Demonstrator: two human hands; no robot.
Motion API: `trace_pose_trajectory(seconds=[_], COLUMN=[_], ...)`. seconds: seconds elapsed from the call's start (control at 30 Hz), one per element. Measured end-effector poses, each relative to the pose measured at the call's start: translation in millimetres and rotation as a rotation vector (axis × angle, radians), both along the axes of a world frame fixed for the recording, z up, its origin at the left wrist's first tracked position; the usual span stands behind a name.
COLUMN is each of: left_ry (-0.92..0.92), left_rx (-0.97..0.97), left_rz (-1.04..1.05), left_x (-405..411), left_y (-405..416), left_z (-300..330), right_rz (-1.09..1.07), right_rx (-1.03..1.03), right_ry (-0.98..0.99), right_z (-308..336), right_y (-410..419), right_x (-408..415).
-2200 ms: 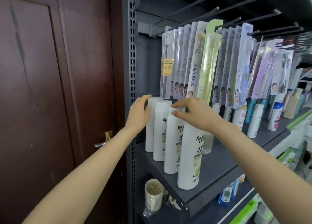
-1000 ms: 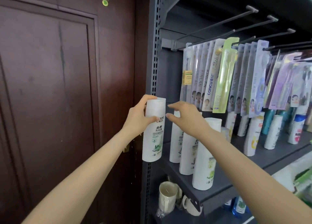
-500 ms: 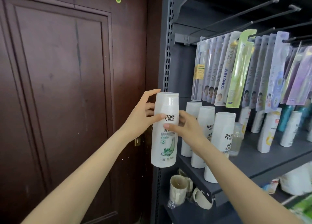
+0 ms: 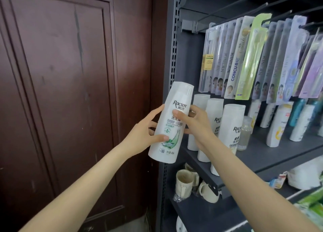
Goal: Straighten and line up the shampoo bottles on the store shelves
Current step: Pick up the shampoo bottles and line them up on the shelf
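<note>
A white Raclen shampoo bottle (image 4: pixel 172 125) with a green leaf label is off the shelf, tilted with its cap to the upper right, in front of the shelf's left upright. My left hand (image 4: pixel 142 135) grips its lower left side, thumb across the label. My right hand (image 4: pixel 196 125) holds its right side, thumb on the front. Behind them, three matching white bottles (image 4: pixel 231 126) stand in a row running from the back to the front edge of the grey shelf (image 4: pixel 272 154). More shampoo bottles (image 4: pixel 279 125) stand further right.
Packs of toothbrushes (image 4: pixel 244 60) hang on hooks just above the bottles. A small clear bottle (image 4: pixel 245 132) stands beside the front white one. Wrapped cups (image 4: pixel 185 182) sit on the shelf below. A dark wooden door (image 4: pixel 70 91) fills the left.
The rearmost white bottle left the row in my left hand and came out past the shelf's left edge. My right hand then took hold too, and the bottle has tilted and sunk slightly.
</note>
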State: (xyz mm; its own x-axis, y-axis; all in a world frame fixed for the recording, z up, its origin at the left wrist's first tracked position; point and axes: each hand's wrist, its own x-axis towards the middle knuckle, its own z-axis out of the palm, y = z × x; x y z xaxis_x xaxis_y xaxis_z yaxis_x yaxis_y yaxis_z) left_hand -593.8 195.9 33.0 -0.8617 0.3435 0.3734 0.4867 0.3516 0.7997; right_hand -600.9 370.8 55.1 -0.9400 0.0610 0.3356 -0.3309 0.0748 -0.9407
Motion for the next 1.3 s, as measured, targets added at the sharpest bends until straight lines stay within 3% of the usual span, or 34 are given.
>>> trace_pose_trajectory(seconds=[0.23,0.43,0.57,0.63,0.73,0.83,0.97,1.07,1.3], left_ry=[0.000,-0.019,0.137,0.289,0.504,0.575,0.286,0.155,0.338], left_rx=[0.064,-0.019,-0.082,-0.255,-0.490,-0.558,-0.287,-0.108,-0.230], left_rz=[0.031,-0.033,0.162,0.322,0.458,0.423,0.128,0.022,0.170], left_x=[0,1,2,4,7,1,-7,-5,-3], left_y=[-5,-6,-4,-2,3,-1,-14,-18,-20], left_z=[-8,-16,-16,-16,-15,-9,-12,-19,-18], right_rz=[0.098,0.106,0.101,0.118,0.123,0.170,0.257,0.389,0.633], right_rx=[0.011,-0.080,0.074,0.104,-0.042,-0.139,-0.226,-0.320,-0.421], right_ry=[-0.009,-0.021,-0.097,-0.114,-0.108,-0.071,-0.038,-0.056,-0.061], right_z=[0,0,2,3,6,9,5,1,-8], right_y=[3,3,-3,-9,-13,-8,5,11,19], right_x=[1,-2,-3,-4,-8,-13,-19,-20,-23])
